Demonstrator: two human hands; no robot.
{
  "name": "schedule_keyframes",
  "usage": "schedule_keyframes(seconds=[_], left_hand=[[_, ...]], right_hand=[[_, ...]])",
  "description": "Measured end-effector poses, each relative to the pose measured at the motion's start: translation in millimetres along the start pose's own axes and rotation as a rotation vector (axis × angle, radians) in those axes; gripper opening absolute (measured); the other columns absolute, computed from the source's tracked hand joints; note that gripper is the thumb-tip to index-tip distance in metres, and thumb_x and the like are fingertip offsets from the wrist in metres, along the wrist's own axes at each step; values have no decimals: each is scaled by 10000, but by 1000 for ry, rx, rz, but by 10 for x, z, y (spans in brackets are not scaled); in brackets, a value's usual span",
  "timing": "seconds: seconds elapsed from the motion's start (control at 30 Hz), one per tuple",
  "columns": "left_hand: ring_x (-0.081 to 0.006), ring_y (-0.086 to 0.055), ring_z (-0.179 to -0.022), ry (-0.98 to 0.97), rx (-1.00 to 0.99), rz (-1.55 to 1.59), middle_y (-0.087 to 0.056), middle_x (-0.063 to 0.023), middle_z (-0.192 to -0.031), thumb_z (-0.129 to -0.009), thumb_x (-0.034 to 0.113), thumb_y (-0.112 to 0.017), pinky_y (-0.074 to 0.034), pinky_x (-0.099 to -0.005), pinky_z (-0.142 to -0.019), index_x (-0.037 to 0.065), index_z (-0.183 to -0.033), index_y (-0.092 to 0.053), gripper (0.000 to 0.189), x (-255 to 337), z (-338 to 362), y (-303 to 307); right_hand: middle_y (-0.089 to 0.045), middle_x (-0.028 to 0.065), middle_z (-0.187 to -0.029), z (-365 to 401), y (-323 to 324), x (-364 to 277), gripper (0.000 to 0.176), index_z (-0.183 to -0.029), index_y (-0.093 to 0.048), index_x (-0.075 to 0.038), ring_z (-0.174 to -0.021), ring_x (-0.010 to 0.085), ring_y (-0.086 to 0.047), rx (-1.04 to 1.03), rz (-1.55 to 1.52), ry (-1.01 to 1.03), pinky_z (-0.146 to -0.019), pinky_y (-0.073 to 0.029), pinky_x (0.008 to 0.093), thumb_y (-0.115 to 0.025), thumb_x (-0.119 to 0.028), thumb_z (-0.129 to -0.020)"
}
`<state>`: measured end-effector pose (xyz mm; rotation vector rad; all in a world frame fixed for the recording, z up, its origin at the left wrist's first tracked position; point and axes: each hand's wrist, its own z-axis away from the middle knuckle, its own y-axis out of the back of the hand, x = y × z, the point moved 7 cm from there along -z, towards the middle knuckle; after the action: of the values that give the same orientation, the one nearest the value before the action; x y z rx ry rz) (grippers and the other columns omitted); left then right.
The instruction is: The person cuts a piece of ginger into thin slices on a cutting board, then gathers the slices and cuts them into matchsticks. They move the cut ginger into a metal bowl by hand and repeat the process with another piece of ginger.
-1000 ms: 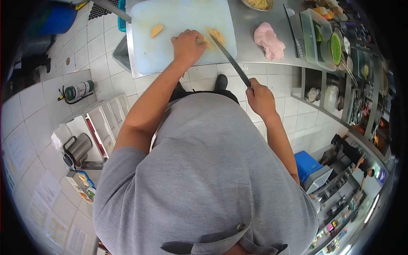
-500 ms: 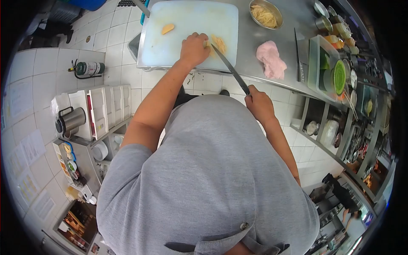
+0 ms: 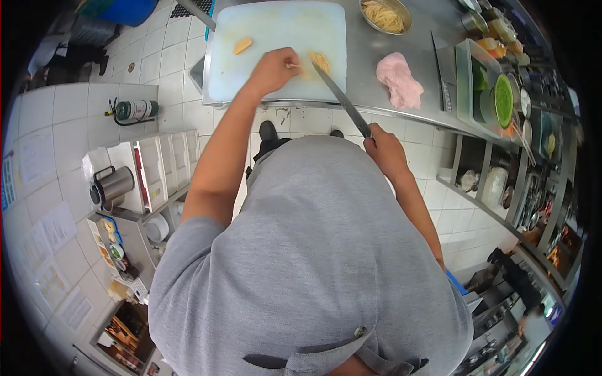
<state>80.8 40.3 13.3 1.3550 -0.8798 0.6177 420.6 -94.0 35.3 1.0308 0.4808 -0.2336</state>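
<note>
My right hand (image 3: 384, 150) grips the dark handle of a long kitchen knife (image 3: 342, 99). Its blade slants up and left over the front edge of the white cutting board (image 3: 276, 25), tip beside a small pile of thin pale-yellow strips (image 3: 320, 61). Over the board, left of that pile, is my left hand (image 3: 278, 69), fingers pinched together. Something small and pale shows at the fingertips, too small to name. A larger yellow slice (image 3: 242, 45) lies on the board to the upper left.
A metal bowl (image 3: 406, 25) of similar yellow strips stands at the back right. On the steel counter (image 3: 367, 69) lie a crumpled pink cloth (image 3: 400, 81) and a long dark blade (image 3: 441, 75). Beside them is a clear plastic bin (image 3: 464, 81) with green contents.
My left hand has drawn left from the strips and knife, its fingers now pinched and lifted rather than laid by the blade. The knife tip stays beside the pile.
</note>
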Motion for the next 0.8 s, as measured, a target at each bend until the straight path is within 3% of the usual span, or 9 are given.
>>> schedule_keyframes(seconds=[0.13, 0.2, 0.27, 0.5, 0.6, 0.67, 0.8], left_hand=[[-242, -733, -864, 113, 35, -65, -793, -115, -954, -903, 150, -911, -592, -392, -826, 3, -1018, -758, 241, -258, 219, 629], [-151, -635, -778, 226, 78, -120, -750, -52, -881, -957, 174, -911, -547, -333, -754, -5, -1017, -746, 251, -444, 289, 864], [-154, -642, -766, 244, 87, -94, -754, -69, -884, -969, 168, -897, -552, -335, -744, -18, -1006, -756, 236, -491, 296, 909], [-229, -732, -855, 114, -112, -107, -792, -116, -915, -973, 175, -851, -587, -383, -834, 3, -1009, -787, 187, -152, 7, -25], [-284, -756, -904, 28, -222, -138, -786, -138, -965, -967, 162, -837, -600, -410, -865, 25, -1054, -792, 169, -88, -188, -417], [-347, -751, -917, -137, -82, -276, -763, -138, -1059, -981, 153, -816, -605, -435, -873, 36, -1100, -788, 169, -80, -212, -487], [-363, -734, -991, -183, 124, -208, -737, -128, -1149, -968, 135, -807, -600, -465, -871, 51, -1122, -787, 176, 82, 54, -378]], right_hand=[[-778, 284, -947, -17, -4, -176, 231, -1205, -633, -22, -931, 522, -749, -11, -114, 23, -867, -566, 633, -638, -182, -1038], [-784, 290, -990, -107, -70, -298, 222, -1190, -636, -19, -974, 522, -750, -46, -58, 15, -892, -564, 630, -630, -183, -1040], [-792, 289, -1027, -180, -164, -426, 258, -1240, -658, -29, -1004, 520, -753, -109, -67, 42, -906, -569, 622, -624, -190, -1042], [-804, 294, -1097, -169, -76, -217, 436, -1453, -656, -57, -1025, 531, -761, -29, -139, -96, -938, -581, 616, -611, -213, -1048], [-803, 298, -1071, -146, -87, -204, 405, -1428, -628, -36, -993, 532, -765, 17, -37, -38, -920, -586, 628, -602, -209, -1063], [-803, 299, -1061, -183, -75, -325, 374, -1398, -617, -28, -991, 526, -769, -42, 27, -72, -914, -590, 633, -597, -205, -1070], [-784, 277, -965, -332, -175, -384, 275, -1295, -575, -20, -932, 498, -772, -53, 252, -25, -857, -588, 643, -588, -212, -1099]])
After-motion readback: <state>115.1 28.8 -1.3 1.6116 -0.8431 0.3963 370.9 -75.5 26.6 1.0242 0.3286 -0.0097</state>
